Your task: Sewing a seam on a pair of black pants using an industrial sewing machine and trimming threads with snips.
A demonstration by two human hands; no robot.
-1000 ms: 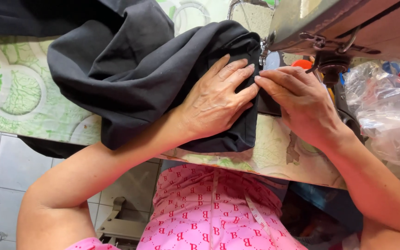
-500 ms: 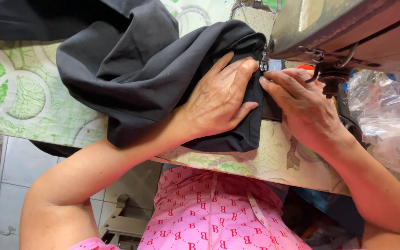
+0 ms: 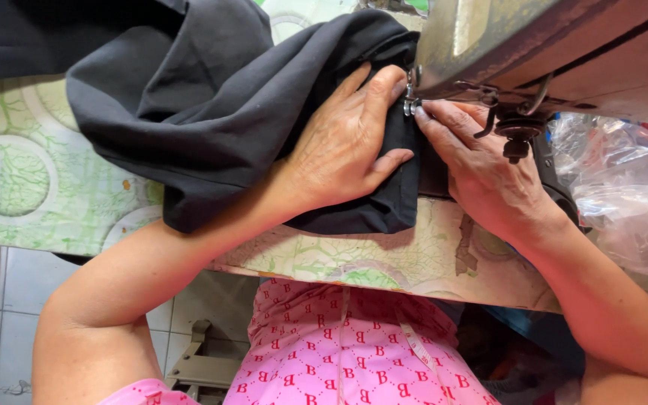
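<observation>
Head view: a dark charcoal cloth (image 3: 211, 112), soft, matte and heavily folded, lies bunched on the green-patterned table (image 3: 31, 195), filling the frame from centre toward 10 o'clock. The left hand (image 3: 350, 142) presses flat on it, fingers spread. At 3 o'clock of it, the right hand (image 3: 481, 176) rests fingertips together on the cloth's edge beneath the sewing machine (image 3: 534, 52).

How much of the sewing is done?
Hard to say for sure. The dark cloth is already under the sewing machine. Right now the left hand presses it flat while the right hand guides the edge by the presser foot. Most of the cloth is bunched on the table, to the left of the foot. No finished seam shows.
</observation>
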